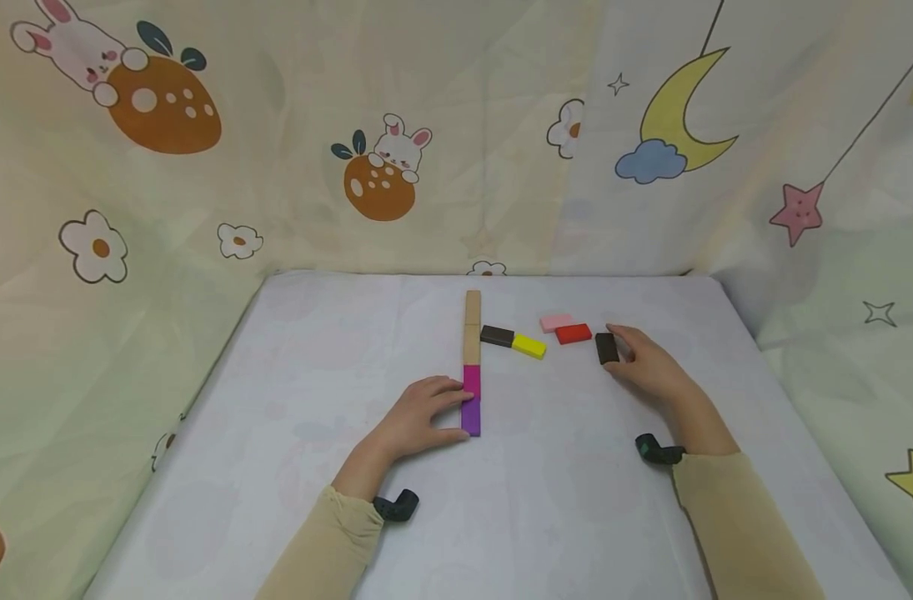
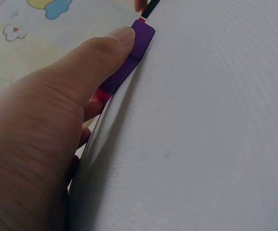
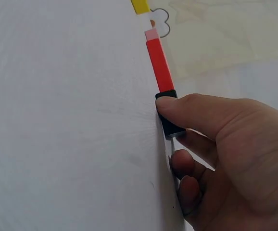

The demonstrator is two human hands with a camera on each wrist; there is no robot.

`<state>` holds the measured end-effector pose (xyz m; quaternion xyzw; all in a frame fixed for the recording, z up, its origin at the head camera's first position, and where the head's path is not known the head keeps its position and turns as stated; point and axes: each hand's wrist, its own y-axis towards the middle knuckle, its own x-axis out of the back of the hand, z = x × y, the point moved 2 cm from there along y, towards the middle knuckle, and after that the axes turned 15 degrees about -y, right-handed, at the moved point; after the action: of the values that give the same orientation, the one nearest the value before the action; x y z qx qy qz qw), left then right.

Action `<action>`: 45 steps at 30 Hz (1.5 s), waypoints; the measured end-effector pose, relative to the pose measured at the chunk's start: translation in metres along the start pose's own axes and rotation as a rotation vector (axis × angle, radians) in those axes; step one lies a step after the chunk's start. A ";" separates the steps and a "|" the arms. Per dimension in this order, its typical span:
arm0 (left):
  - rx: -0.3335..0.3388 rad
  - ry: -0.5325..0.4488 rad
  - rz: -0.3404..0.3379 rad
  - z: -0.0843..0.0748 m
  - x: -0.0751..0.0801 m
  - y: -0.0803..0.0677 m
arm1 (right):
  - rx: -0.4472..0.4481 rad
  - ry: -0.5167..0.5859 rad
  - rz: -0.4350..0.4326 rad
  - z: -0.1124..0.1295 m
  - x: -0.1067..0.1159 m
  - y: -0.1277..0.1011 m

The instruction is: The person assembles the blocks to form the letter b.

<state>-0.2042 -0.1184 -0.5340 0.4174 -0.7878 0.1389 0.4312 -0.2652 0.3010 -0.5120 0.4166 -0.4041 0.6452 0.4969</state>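
In the head view, my left hand [image 1: 418, 421] pinches a purple block [image 1: 471, 418] between thumb and index finger. That block is the near end of a straight row, with a magenta block [image 1: 472, 379] and two plain wooden blocks [image 1: 473, 342] beyond it. The left wrist view shows the thumb on the end of the purple block [image 2: 141, 38]. Over on the right, my right hand [image 1: 654, 367] pinches a black block [image 1: 607, 349], thumb at its near end and index finger at its far end. In the right wrist view this black block [image 3: 170, 115] appears below the red one.
Right of the row, a second dark block [image 1: 497, 336] and a yellow block [image 1: 529, 346] lie end to end at a slant. A pink block [image 1: 556, 322] and a red block [image 1: 574, 333] lie between them and my right hand. Printed cloth [image 1: 486, 125] hangs behind the white table [image 1: 336, 333].
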 end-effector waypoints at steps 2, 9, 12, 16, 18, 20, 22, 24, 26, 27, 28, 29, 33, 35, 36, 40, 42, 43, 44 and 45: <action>-0.001 0.001 0.001 0.000 0.000 0.000 | -0.013 -0.006 -0.002 0.000 0.000 0.000; 0.007 -0.002 0.010 -0.001 0.000 0.000 | -0.050 0.019 -0.039 0.001 -0.001 -0.004; 0.012 -0.001 0.010 -0.001 0.000 0.000 | -0.040 0.029 -0.047 0.003 -0.001 -0.004; 0.018 0.004 0.011 -0.001 0.000 0.000 | -0.010 0.029 -0.049 0.012 -0.001 -0.006; 0.016 0.002 0.011 -0.001 0.001 0.000 | 0.004 0.023 -0.044 0.018 -0.001 -0.007; 0.014 -0.001 0.010 -0.001 0.001 0.000 | 0.021 0.021 -0.029 0.025 -0.003 -0.008; 0.010 -0.004 0.006 -0.001 0.001 0.000 | 0.031 0.020 -0.011 0.033 -0.004 -0.009; 0.008 -0.004 0.004 -0.001 0.001 0.000 | 0.043 0.023 0.003 0.041 -0.006 -0.011; 0.001 -0.004 0.002 -0.001 0.001 0.000 | 0.059 0.022 0.004 0.048 -0.008 -0.012; 0.001 -0.004 0.001 -0.001 0.001 0.000 | 0.071 0.020 0.005 0.052 -0.009 -0.012; 0.001 -0.003 0.002 -0.001 0.001 0.000 | 0.082 0.018 0.003 0.055 -0.010 -0.013; 0.004 -0.005 0.004 -0.001 0.001 0.000 | 0.091 0.016 0.004 0.058 -0.011 -0.013; 0.010 -0.004 0.011 -0.002 0.002 0.000 | 0.100 0.012 0.011 0.070 -0.015 -0.015; 0.011 -0.003 0.012 -0.003 0.002 0.000 | 0.087 0.012 0.019 0.075 -0.016 -0.016; 0.010 -0.001 0.012 -0.003 0.002 0.000 | 0.086 0.009 0.023 0.077 -0.017 -0.017; 0.006 0.000 0.009 -0.004 0.003 0.000 | 0.073 0.004 0.035 0.083 -0.020 -0.016; 0.000 0.002 0.005 -0.004 0.003 -0.001 | 0.074 0.005 0.033 0.084 -0.022 -0.015; -0.003 0.001 0.003 -0.004 0.003 -0.001 | 0.071 0.005 0.030 0.085 -0.023 -0.015; -0.006 -0.001 0.001 -0.004 0.003 -0.001 | 0.074 0.002 0.028 0.085 -0.024 -0.014; -0.006 0.000 0.000 -0.004 0.003 -0.001 | 0.085 -0.001 0.025 0.086 -0.024 -0.014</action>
<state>-0.2020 -0.1179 -0.5297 0.4160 -0.7883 0.1366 0.4323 -0.2362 0.2159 -0.5054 0.4327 -0.3819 0.6675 0.4706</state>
